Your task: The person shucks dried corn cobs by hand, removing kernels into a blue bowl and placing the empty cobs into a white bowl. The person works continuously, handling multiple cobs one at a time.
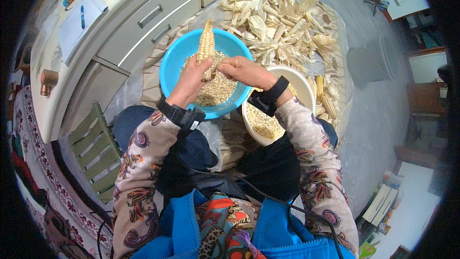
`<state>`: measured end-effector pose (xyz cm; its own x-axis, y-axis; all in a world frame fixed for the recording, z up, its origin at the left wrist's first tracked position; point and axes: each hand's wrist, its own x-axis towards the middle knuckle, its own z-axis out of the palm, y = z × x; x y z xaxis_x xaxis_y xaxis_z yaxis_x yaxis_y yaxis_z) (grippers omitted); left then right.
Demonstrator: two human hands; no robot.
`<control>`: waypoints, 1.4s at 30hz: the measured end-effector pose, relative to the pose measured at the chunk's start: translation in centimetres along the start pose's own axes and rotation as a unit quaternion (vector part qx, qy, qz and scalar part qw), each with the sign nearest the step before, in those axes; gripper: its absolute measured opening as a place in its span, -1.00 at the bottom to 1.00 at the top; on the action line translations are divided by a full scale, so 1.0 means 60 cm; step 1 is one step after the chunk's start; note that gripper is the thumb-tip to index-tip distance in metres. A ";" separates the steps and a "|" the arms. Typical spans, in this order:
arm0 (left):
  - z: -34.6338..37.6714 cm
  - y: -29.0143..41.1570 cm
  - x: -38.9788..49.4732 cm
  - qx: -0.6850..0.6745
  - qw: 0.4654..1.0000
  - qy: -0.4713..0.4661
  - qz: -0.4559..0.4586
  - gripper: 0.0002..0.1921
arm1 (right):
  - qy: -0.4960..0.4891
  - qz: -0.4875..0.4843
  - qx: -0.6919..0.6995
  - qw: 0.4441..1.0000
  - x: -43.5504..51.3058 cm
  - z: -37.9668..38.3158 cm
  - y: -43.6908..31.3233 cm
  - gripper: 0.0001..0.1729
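Note:
A dried ear of corn (206, 43) with pale yellow kernels is held upright in my left hand (190, 79), its pointed tip away from me. The fingers of my right hand (249, 72) are closed against the lower end of the same ear; what lies between the fingertips is partly hidden. Both hands are above a blue plastic basin (168, 95), which holds loose corn kernels (217, 91). Beside it, under my right wrist, a white bucket (309, 93) also contains loose kernels.
A heap of dry husks and cobs (273, 25) lies on a floor cloth beyond the basin. Several ears of corn (326, 102) rest right of the bucket. Left are cabinet drawers (143, 25) and a green slatted stool (97, 154). A grey bin (370, 61) stands right.

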<state>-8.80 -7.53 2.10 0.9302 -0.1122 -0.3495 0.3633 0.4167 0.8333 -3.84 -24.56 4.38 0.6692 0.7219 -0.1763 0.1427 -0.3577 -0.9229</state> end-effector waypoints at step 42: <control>0.029 -0.006 0.017 0.405 0.875 0.088 0.250 -0.75 | 0.030 0.075 0.486 0.870 -0.043 0.042 0.035 -0.55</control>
<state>-7.93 -9.39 2.18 0.9869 0.0718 0.1443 -0.1028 -0.4093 0.9066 -7.12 -25.68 2.03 0.6679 0.6679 -0.3285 -0.6147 0.2461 -0.7494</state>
